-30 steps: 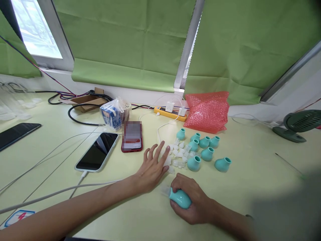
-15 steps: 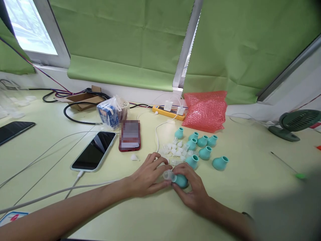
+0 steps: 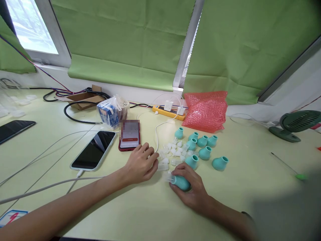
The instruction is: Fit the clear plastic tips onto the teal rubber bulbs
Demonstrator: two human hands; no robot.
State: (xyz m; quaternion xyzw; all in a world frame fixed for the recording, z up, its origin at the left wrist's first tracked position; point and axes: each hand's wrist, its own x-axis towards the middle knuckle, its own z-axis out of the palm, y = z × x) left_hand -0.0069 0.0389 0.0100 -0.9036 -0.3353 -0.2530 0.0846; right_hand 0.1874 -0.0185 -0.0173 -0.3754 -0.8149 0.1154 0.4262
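My right hand [image 3: 192,187] is closed around a teal rubber bulb [image 3: 182,182] lying on its side, low over the table. A clear plastic nozzle [image 3: 169,176] sits in the bulb's neck and points left. My left hand [image 3: 142,164] is apart from the bulb, its fingers bent and drawn together beside the pile of small white caps [image 3: 175,149]. Whatever may be between its fingertips is hidden. A clear plastic piece [image 3: 163,166] lies just right of its fingertips. Several more teal bulbs [image 3: 205,153] stand behind and to the right of the pile.
A red-cased phone [image 3: 129,142], a white-cased phone on a cable [image 3: 93,150] and a wrapped tissue pack [image 3: 109,112] lie at the left. Along the back are a yellow power strip [image 3: 160,109] and a red bubble-wrap bag [image 3: 205,112]. A green fan [image 3: 298,122] and screwdriver [image 3: 299,176] are at right.
My left hand has left the nozzle and moved left and slightly back, beside the small parts. The right hand still holds the bulb; its nozzle now shows fully.
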